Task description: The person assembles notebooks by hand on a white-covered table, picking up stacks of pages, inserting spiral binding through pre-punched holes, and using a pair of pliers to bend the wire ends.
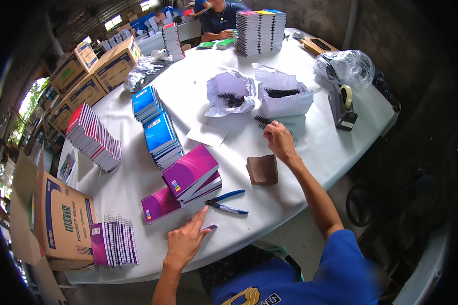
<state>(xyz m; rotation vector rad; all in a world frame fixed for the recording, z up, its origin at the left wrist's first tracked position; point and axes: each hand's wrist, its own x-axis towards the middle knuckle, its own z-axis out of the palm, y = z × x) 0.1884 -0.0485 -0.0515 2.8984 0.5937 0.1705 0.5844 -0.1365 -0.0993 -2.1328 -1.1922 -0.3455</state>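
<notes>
My right hand (278, 140) reaches out to a small pile of black spiral binding coils (285, 124) on the white table (310, 147); its fingers pinch at one coil. My left hand (185, 240) rests near the table's front edge with fingers apart, touching a thin purple notebook (208, 228). Just above it lie blue-handled pliers (227, 201) and a stack of purple notebooks (190, 174). A brown block (262, 169) sits beside my right wrist.
Two white bags of black coils (231, 94) (282, 95) stand behind the coil pile. Blue notebook stacks (160, 136), red-striped stacks (93, 137), bound notebooks (114, 243), a tape dispenser (342, 104) and cardboard boxes (61, 218) surround the area. A person (220, 18) sits at the far side.
</notes>
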